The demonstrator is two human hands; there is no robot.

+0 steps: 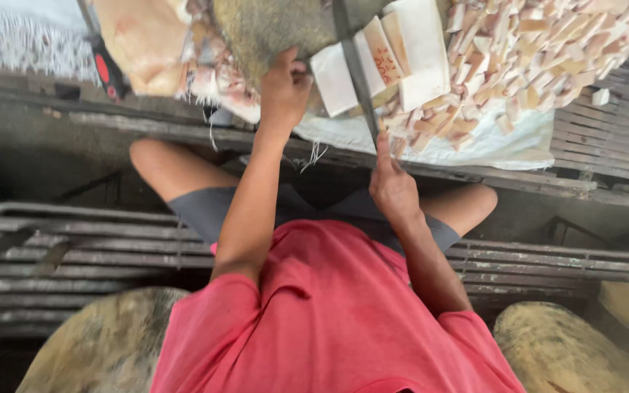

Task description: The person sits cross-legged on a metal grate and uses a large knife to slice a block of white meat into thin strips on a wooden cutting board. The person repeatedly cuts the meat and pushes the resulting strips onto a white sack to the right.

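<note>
- The desk [606,138], made of wooden slats, is being covered across the top of the view by a white sheet [489,145] carrying a heap of small cut pieces [533,51].
- A pale slab [380,58] is lying left of that heap, its long axis running up and right.
- A long dark blade [354,65] is being stood nearly upright across the slab, pointing away from the person.
- The left hand [284,87] is being pressed, fingers curled, beside the slab.
- The right hand [393,188] is being held closed on the blade's lower end.
</note>
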